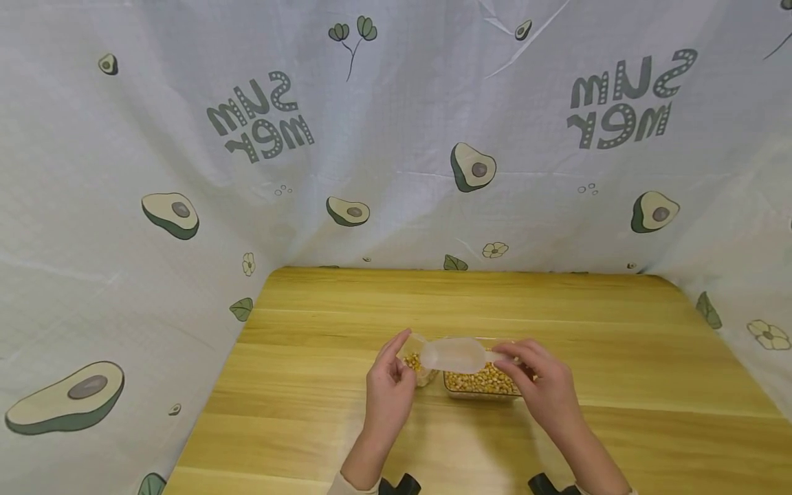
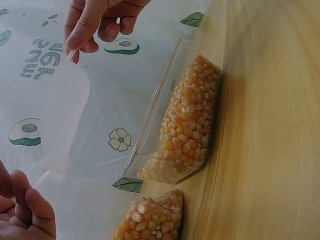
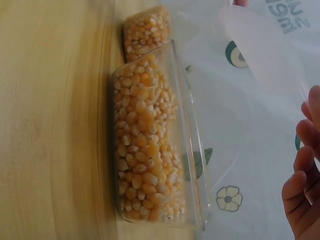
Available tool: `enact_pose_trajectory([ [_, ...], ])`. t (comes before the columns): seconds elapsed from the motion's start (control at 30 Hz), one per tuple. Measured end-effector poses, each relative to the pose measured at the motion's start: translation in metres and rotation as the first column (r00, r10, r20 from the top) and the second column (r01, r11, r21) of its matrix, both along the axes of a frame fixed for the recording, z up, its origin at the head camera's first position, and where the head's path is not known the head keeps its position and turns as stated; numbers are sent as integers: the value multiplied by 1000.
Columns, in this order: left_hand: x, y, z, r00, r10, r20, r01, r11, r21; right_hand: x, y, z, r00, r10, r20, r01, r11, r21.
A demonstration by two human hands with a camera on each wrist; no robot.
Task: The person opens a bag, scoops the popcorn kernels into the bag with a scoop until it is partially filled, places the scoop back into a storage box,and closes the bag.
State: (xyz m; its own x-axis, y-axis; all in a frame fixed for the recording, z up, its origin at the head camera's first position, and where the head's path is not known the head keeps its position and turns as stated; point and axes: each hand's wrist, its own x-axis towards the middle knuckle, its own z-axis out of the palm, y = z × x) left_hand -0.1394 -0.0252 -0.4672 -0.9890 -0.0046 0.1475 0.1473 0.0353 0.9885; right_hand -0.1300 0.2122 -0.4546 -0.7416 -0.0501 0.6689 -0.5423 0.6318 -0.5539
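My right hand [image 1: 540,385] pinches the thin handle of a translucent white scoop [image 1: 454,355], its bowl reaching left above the corn. The scoop's front end overlaps the mouth of a clear plastic bag [image 2: 92,207]. Dried corn kernels [image 2: 150,220] fill the bottom of that bag, which stands on the table. At its top edge, my left hand [image 1: 391,388] holds the bag with thumb and fingers. Close on the right stands a clear rectangular container [image 3: 187,120] with a heap of corn kernels [image 3: 145,145]. No kernels show in the scoop.
Under everything lies a wood-grain table [image 1: 297,412]. A pale curtain [image 1: 396,103] printed with avocados hangs behind it and along both sides. The bag and the container stand side by side, almost touching.
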Motion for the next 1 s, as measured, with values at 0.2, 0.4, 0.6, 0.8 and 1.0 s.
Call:
enact_pose_trajectory([
  [0.2,0,-1,0,1000,15,-5,-15,1000,-7,1,5,-4,996,-37,87,41,998,-48],
  [0.4,1,0,-1,1000,20,-1,-20,1000,-7,4,14,-6,993,-55,108,66,992,-105],
  [0.6,1,-1,-1,1000,27,-10,-27,999,-22,7,20,-9,977,-103,189,139,972,-190],
  [0.8,1,-2,-1,1000,12,-3,-12,1000,-23,10,28,-15,959,-153,237,202,959,-197],
  [1.0,1,-2,-1,1000,6,4,-6,1000,-10,13,39,-21,946,-204,250,243,961,-134],
])
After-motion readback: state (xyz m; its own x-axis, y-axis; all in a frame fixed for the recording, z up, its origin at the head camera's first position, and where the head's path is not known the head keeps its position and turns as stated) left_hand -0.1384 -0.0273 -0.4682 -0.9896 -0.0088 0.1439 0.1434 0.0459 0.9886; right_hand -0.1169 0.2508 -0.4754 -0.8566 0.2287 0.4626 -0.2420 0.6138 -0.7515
